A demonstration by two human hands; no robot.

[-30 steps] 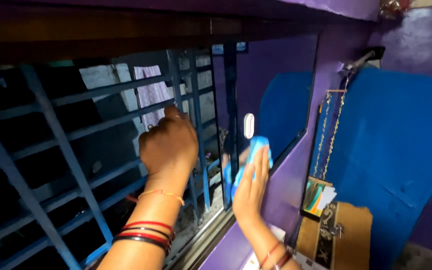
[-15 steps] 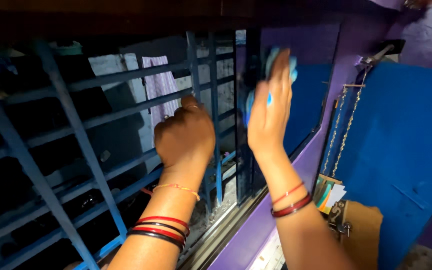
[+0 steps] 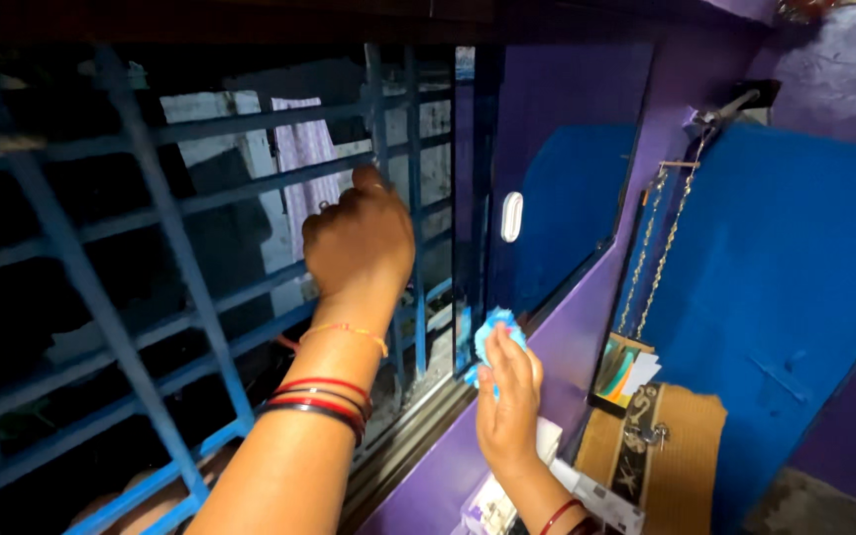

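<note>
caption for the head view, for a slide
Left hand grips blue window grille; right hand presses blue cloth to sliding pane.

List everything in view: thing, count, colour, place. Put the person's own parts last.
window grille: one, blue bars, left
sliding pane: one, dark, with white handle, centre
cloth: one, blue, low against the pane's edge
chains: two, metal, hanging at right
blue board: one, right
cards: several, mixed colours, below the chains
bangles: several, red and dark, left wrist
left hand: grip on a grille bar
right hand: grip on the cloth
</note>
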